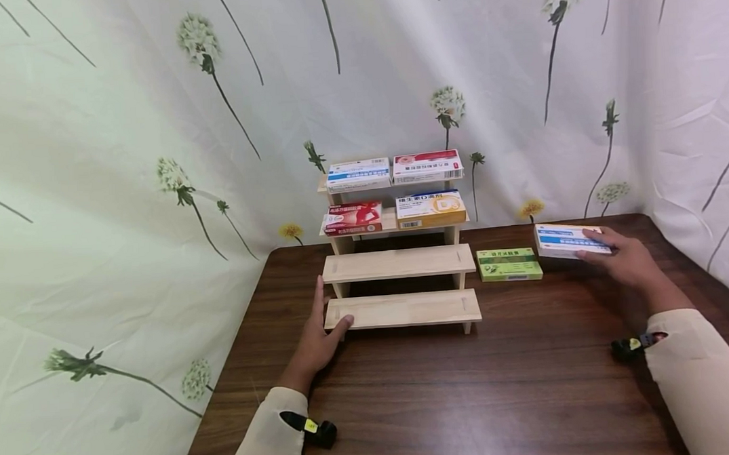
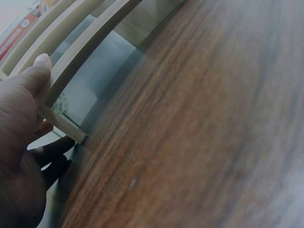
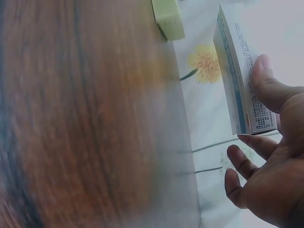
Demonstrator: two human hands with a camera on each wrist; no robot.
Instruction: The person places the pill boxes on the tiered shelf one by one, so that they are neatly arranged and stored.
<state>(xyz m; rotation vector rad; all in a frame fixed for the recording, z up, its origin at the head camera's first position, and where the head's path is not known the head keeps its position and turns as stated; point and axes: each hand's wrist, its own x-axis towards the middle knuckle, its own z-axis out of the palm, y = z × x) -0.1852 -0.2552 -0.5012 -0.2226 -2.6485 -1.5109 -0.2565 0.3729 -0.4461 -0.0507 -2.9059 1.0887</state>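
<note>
A stepped wooden rack point(image 1: 401, 310) stands on the table with medicine boxes on its two upper steps. My left hand point(image 1: 317, 338) is at the rack's lower left end, its thumb on the lowest step and its fingers along the side; the left wrist view shows the thumb point(image 2: 35, 76) against the wood. To the right of the rack, my right hand point(image 1: 631, 263) pinches a white and blue box point(image 1: 563, 240) by its right end. In the right wrist view that box point(image 3: 242, 80) is between thumb and fingers, clear of the table. A green box point(image 1: 509, 264) lies between rack and held box.
On the top step are a white-blue box point(image 1: 359, 174) and a red-white box point(image 1: 428, 166). Below them sit a red box point(image 1: 353, 218) and a yellow-white box point(image 1: 431, 209). Flower-patterned cloth point(image 1: 383, 84) hangs behind and beside the brown table point(image 1: 433, 401).
</note>
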